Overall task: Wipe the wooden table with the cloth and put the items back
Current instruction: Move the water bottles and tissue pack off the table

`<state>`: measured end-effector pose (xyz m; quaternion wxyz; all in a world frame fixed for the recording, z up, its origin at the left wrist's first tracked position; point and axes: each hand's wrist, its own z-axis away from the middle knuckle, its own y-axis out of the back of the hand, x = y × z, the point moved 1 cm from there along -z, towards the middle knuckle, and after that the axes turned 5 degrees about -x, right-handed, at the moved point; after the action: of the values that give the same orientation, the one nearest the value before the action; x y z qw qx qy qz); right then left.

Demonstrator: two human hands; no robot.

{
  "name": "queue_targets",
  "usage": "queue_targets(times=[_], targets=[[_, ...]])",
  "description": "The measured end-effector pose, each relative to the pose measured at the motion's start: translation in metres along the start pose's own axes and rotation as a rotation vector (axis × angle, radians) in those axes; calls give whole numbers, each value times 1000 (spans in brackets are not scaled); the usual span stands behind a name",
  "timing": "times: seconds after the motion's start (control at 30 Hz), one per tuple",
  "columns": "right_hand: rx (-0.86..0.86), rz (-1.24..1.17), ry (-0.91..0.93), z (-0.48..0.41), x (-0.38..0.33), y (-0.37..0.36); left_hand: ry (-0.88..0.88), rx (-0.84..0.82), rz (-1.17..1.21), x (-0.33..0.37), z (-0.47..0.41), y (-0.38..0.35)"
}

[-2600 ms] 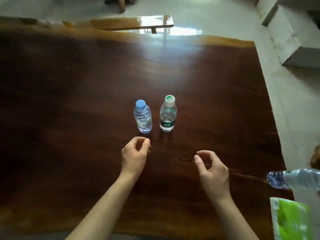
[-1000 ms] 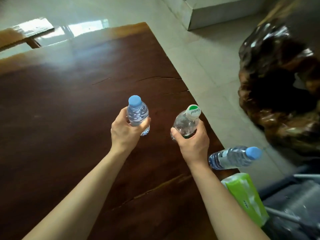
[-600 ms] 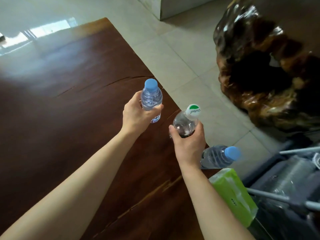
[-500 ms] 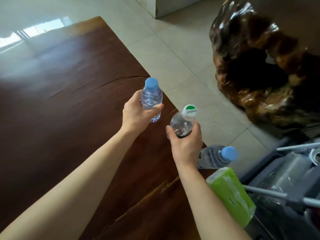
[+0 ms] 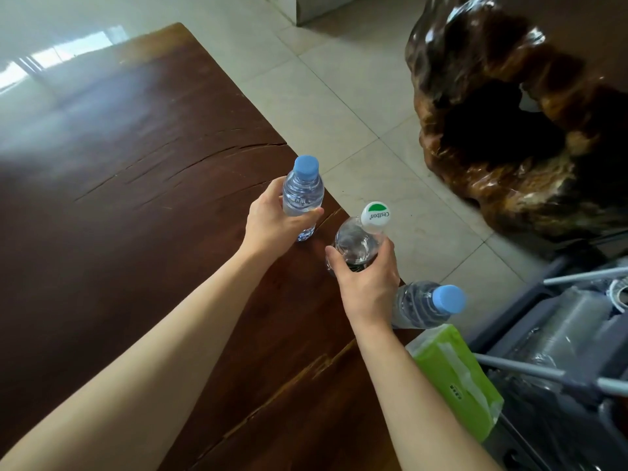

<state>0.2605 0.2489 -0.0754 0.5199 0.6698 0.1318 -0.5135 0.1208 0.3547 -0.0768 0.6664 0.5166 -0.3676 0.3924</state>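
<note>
Dark wooden surface (image 5: 129, 205) fills the left of my view, cracks running through the grain; pale tiled floor (image 5: 326, 96) beyond its right edge. Glossy carved root piece (image 5: 516, 130) stands on the floor, upper right. Grey cart (image 5: 560, 368) with metal rods at lower right.

My left hand (image 5: 272, 222) holds a blue-capped bottle (image 5: 302, 195) upright near the surface's right edge, fingers wrapped around its body; base looks at or just above the wood, I cannot tell which. My right hand (image 5: 367, 283) grips a second bottle (image 5: 356, 243), white cap with green mark, tilted toward the right, fingers closed around its lower body. It is lifted, close beside the first.

A third bottle (image 5: 424, 304), blue cap, lies on its side at the surface's edge just right of my right wrist. A green tissue pack (image 5: 455, 375) sits just below it at the near right corner. No cloth in view.
</note>
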Motion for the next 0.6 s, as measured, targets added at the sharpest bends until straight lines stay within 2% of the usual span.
queue_targets(times=[0.13, 0.3, 0.5, 0.6], targets=[[-56, 25, -23, 1, 0, 2, 15, -36, 6, 2, 3, 1], [-146, 48, -68, 11, -1, 4, 42, -31, -164, -1, 23, 13], [-215, 108, -60, 45, -1, 13, 87, 63, -235, -15, 99, 48], [-274, 183, -37, 74, 1, 27, 102, 58, -280, -23, 153, 64]])
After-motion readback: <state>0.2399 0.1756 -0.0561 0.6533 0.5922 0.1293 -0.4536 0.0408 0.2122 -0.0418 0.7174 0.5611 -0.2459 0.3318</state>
